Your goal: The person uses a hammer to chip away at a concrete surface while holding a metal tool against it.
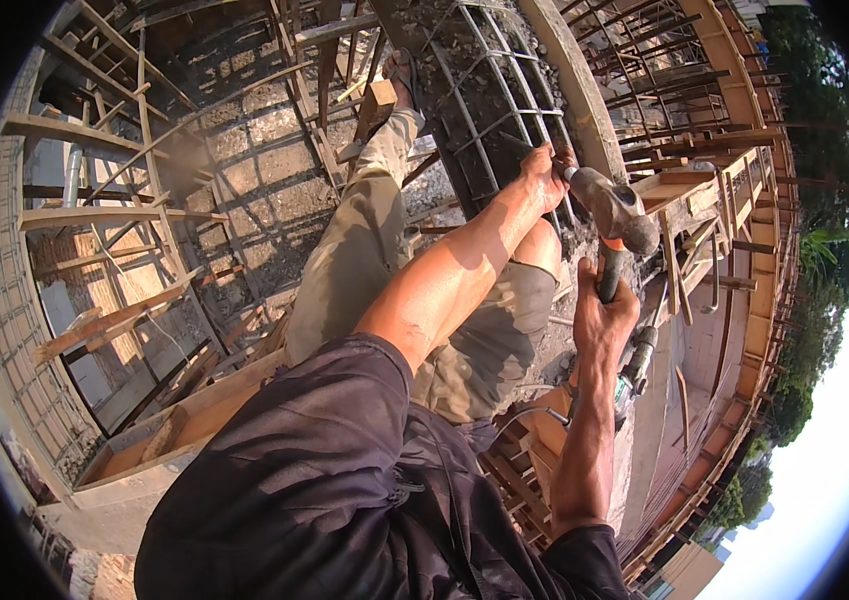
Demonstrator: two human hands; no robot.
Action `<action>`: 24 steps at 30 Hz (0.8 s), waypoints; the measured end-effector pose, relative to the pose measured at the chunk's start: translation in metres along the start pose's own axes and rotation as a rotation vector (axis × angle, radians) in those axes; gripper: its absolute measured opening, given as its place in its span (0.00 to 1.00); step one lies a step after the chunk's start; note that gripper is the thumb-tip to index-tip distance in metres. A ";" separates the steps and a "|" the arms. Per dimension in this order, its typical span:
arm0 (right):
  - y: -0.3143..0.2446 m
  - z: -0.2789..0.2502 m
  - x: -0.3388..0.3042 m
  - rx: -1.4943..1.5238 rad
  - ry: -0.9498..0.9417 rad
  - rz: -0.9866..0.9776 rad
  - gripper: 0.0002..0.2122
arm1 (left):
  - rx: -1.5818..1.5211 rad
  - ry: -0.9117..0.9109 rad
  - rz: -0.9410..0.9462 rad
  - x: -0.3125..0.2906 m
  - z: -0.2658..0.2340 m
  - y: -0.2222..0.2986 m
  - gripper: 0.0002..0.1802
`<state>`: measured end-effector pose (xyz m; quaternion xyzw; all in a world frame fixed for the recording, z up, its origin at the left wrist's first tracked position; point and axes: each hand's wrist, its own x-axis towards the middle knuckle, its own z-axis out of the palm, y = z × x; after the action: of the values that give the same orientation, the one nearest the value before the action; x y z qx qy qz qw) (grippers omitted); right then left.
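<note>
Head view: right hand (600, 318) fisted around hammer (613, 215) handle; left hand (543, 172) apparently clasps steel chisel (567, 173).

Two hands are showing: the left hand (545, 170) and the right hand (600, 318). One hammer (610, 215) is sitting in the right hand's grip, and one chisel (530, 150) is resting in the left hand's grip. One power tool (640, 355) is lying beside the right wrist. One foot in a sandal (403, 75) is showing.
</note>
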<state>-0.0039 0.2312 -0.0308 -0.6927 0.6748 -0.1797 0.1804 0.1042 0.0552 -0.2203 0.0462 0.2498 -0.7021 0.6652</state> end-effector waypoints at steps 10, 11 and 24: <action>0.021 0.005 0.037 -0.218 -0.079 -0.065 0.19 | 0.014 -0.045 -0.045 -0.001 0.005 -0.003 0.16; 0.022 0.012 0.032 -0.226 -0.111 -0.019 0.18 | 0.039 -0.085 -0.070 0.004 -0.005 0.010 0.15; 0.002 -0.008 0.017 0.463 0.304 -0.349 0.19 | 0.139 -0.096 -0.074 0.003 -0.007 -0.007 0.20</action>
<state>-0.0091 0.2144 -0.0247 -0.7039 0.5062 -0.4578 0.1966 0.0953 0.0549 -0.2255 0.0495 0.1697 -0.7433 0.6452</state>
